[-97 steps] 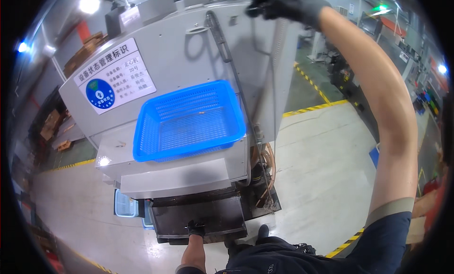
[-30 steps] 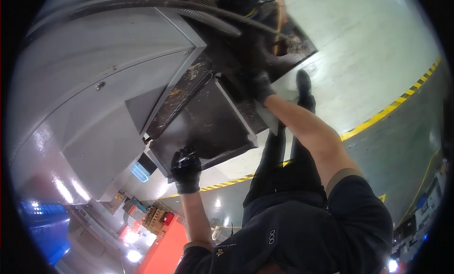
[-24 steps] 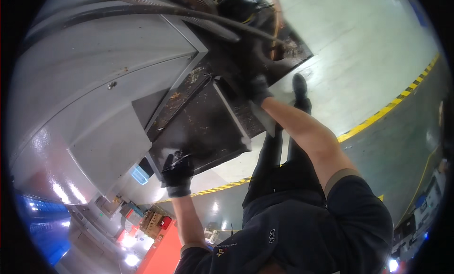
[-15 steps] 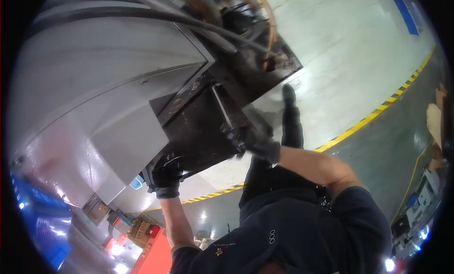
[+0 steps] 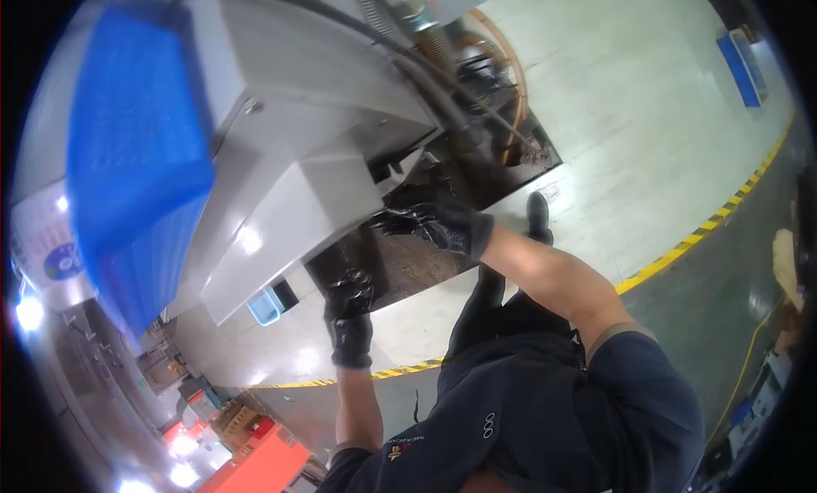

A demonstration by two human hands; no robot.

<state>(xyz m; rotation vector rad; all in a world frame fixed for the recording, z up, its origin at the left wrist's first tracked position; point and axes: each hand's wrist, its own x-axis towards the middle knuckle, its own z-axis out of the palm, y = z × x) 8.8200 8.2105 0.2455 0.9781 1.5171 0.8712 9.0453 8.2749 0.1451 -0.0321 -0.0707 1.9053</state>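
Note:
My right hand (image 5: 436, 226), in a black glove, reaches left with its fingers stretched out at the edge of a grey metal housing (image 5: 328, 199). Its fingertips are partly lost against the dark parts there, and I see no tool in it. Below and to the left, my left hand (image 5: 349, 310), gloved the same way, has its fingers curled over the near left corner of a dark, stained metal tray (image 5: 413, 267). The housing overhangs this tray, hiding its far left part. What lies under the left fingers is hidden.
A blurred blue panel (image 5: 140, 153) stands close on the left. Hoses (image 5: 434, 42) and an orange cable (image 5: 515, 63) run behind the tray. A light blue bin (image 5: 265, 306) sits on the floor beneath the housing. Yellow-black tape (image 5: 681, 245) curves across the floor at right.
The view has shifted, bringing the blue panel in at left. My right hand has moved up to the housing edge; the light metal bar near it no longer shows. My left hand appears further right.

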